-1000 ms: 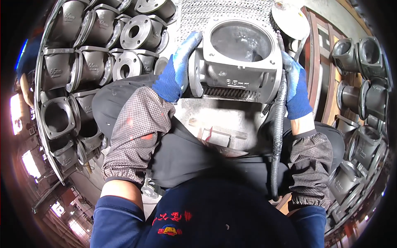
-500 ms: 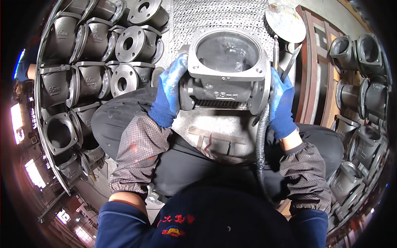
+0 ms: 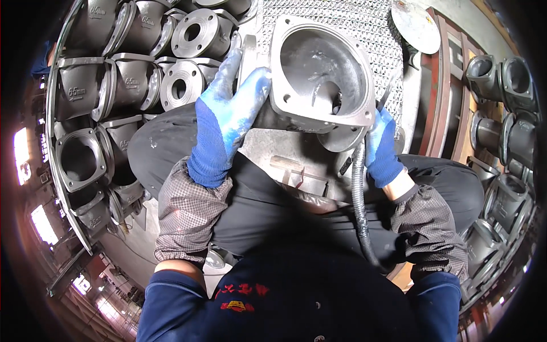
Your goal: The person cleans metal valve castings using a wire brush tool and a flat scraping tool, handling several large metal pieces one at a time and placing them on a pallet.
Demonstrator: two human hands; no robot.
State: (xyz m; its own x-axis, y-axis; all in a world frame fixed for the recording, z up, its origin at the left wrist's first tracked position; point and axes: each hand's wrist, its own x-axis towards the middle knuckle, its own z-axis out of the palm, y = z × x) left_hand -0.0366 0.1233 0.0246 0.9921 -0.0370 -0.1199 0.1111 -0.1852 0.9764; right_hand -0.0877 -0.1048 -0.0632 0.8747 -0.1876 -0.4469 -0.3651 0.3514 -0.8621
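Note:
A grey cast valve body [image 3: 305, 62] is held up in front of me, tilted so its large round opening in a square flange faces me. A smaller hole shows inside it. My left hand [image 3: 225, 117], in a blue glove, grips the round end flange on the left, thumb and fingers on either side of it. At the right end my gloved right hand [image 3: 383, 145] closes on the casting, its fingers partly hidden behind it. A dark pointed rod [image 3: 387, 96] sticks up beside that hand. A grey corrugated hose [image 3: 358, 194] runs from there down over my lap.
Similar grey valve bodies [image 3: 132, 80] stand stacked at my left, and more castings [image 3: 507, 199] are piled at the right. Beyond the held piece lies a metal mesh surface [image 3: 393, 51], with a pale round disc [image 3: 415, 27] beside a reddish metal frame [image 3: 441, 85].
The casting has tipped and turned, so its smaller inner hole now shows and its side lettering is hidden. My left hand has moved up on the left flange. The view has shifted slightly.

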